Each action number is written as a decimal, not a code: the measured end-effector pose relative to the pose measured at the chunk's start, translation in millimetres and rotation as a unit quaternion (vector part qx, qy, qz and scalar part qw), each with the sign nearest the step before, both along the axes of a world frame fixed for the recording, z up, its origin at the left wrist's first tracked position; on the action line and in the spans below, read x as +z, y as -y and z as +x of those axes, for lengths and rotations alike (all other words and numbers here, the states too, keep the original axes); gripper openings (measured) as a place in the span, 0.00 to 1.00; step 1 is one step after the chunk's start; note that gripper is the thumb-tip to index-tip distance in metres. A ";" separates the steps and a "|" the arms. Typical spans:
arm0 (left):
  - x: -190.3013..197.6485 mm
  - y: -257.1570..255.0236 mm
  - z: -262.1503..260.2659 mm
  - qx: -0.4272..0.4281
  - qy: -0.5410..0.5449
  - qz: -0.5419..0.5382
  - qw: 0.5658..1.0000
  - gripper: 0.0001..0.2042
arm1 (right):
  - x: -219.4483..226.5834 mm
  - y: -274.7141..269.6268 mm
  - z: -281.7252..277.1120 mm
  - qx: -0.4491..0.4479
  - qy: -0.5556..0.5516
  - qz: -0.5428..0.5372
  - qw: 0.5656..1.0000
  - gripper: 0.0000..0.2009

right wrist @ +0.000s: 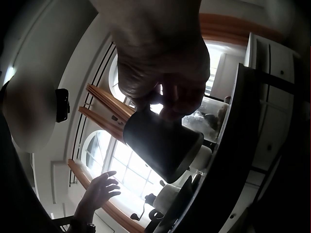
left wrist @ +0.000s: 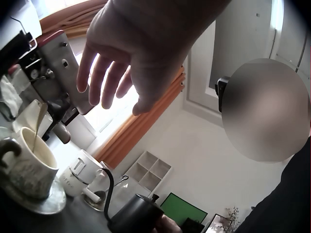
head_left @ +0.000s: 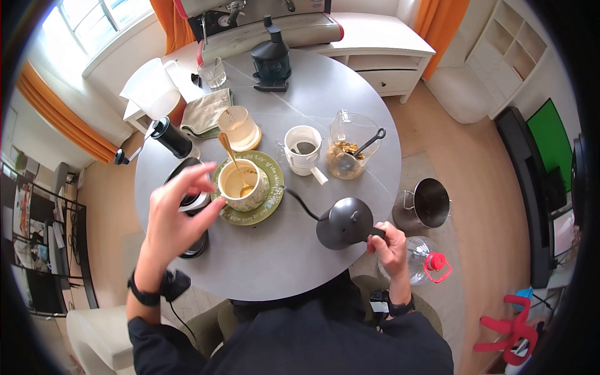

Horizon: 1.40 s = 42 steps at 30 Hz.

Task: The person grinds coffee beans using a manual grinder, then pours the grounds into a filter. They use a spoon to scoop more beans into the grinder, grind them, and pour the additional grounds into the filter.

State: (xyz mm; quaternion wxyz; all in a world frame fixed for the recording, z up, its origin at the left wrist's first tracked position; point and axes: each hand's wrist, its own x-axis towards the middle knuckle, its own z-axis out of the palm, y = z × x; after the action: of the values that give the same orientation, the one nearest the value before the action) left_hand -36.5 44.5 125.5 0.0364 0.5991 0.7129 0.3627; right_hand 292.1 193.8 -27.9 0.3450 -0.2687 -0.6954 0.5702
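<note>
My right hand (head_left: 390, 249) grips the handle of a black gooseneck kettle (head_left: 340, 226) above the front right of the round table. The spout points left toward a patterned cup (head_left: 250, 203) on a green saucer (head_left: 272, 201). A gold spoon (head_left: 227, 147) leans in the cup. My left hand (head_left: 172, 215) hovers at the cup's left side, fingers spread and loosely bent, holding nothing; in the left wrist view its fingers hang free. In the right wrist view the kettle body (right wrist: 158, 143) hangs below the right hand, whose fingers wrap the handle.
Behind the kettle stand a white handled cup (head_left: 304, 164) and a glass pitcher (head_left: 355, 134) with brown bits and a black spoon. A hand grinder (head_left: 172, 139), a glass jar (head_left: 239, 129) and a folded cloth (head_left: 207, 114) sit left. A metal pot (head_left: 431, 203) and plastic bottle (head_left: 417, 259) stand right.
</note>
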 end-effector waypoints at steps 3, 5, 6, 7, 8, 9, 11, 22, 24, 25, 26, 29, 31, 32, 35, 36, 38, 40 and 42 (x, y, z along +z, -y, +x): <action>5.3 -49.2 -6.0 -0.019 -0.047 -0.087 0.995 0.27 | -3.8 -3.7 -4.4 0.043 0.008 0.065 0.997 0.11; -6.8 -79.3 -12.2 -0.038 -0.087 -0.137 0.986 0.32 | -2.1 -3.5 -12.3 0.056 0.012 0.125 0.991 0.11; -13.3 -93.8 -11.7 -0.049 -0.109 -0.153 0.981 0.34 | -0.5 -2.1 -14.9 0.057 0.021 0.116 0.991 0.12; -19.1 -106.0 -9.7 -0.059 -0.130 -0.168 0.975 0.36 | -2.1 -2.3 -16.7 0.063 0.022 0.117 0.991 0.12; -23.8 -116.7 -6.0 -0.057 -0.144 -0.187 0.970 0.38 | -3.7 -3.0 -18.1 0.068 0.022 0.119 0.990 0.12; -27.9 -126.9 -1.4 -0.056 -0.158 -0.206 0.964 0.40 | -4.9 -3.3 -19.8 0.072 0.023 0.121 0.990 0.12; -33.1 -140.5 7.8 -0.052 -0.171 -0.231 0.956 0.44 | -0.6 -0.4 -26.4 0.080 0.034 0.144 0.986 0.12; -56.9 -155.9 15.2 -0.045 -0.165 -0.185 0.968 0.44 | 1.2 6.6 -32.4 0.086 0.046 0.160 0.982 0.12; -56.3 -154.3 16.6 -0.052 -0.181 -0.171 0.967 0.44 | 0.1 5.9 -31.1 0.087 0.059 0.171 0.980 0.12; -56.4 -153.8 16.7 -0.054 -0.190 -0.165 0.966 0.44 | 1.2 4.7 -29.6 0.102 0.054 0.128 0.985 0.13; -56.3 -153.2 17.0 -0.055 -0.198 -0.159 0.966 0.44 | 3.6 2.3 -27.3 0.117 0.050 0.084 0.988 0.13; -55.8 -150.8 18.4 -0.065 -0.217 -0.146 0.963 0.44 | -0.8 -16.4 -16.9 0.119 0.073 -0.012 0.990 0.18; -56.1 -150.1 18.6 -0.068 -0.221 -0.138 0.963 0.44 | 7.7 -27.9 -23.9 0.064 0.094 -0.073 0.991 0.20; -56.2 -149.8 18.5 -0.070 -0.223 -0.134 0.963 0.44 | 8.8 -36.2 -30.0 0.047 0.125 -0.062 0.989 0.20; -57.5 -149.4 19.3 -0.071 -0.240 -0.132 0.959 0.44 | 9.5 -52.8 -51.3 0.066 0.170 -0.073 0.980 0.21; -57.1 -149.2 19.6 -0.072 -0.244 -0.130 0.958 0.44 | 10.0 -56.0 -60.1 0.084 0.177 -0.084 0.977 0.21; -56.9 -147.7 20.7 -0.073 -0.251 -0.126 0.957 0.44 | 12.4 -60.8 -77.3 0.103 0.192 -0.100 0.971 0.22; -57.7 -146.7 21.1 -0.074 -0.259 -0.120 0.956 0.44 | 17.0 -62.3 -94.2 0.112 0.195 -0.116 0.968 0.23; -58.3 -146.5 21.7 -0.074 -0.265 -0.117 0.954 0.43 | 16.9 -64.3 -107.0 0.121 0.183 -0.135 0.966 0.23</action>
State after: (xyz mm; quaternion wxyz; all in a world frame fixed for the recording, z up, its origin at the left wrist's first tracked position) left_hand -14.8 190.9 67.2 -0.0577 0.7160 0.6882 0.1013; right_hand 185.1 258.1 -10.9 0.1009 -0.3260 -0.6908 0.6375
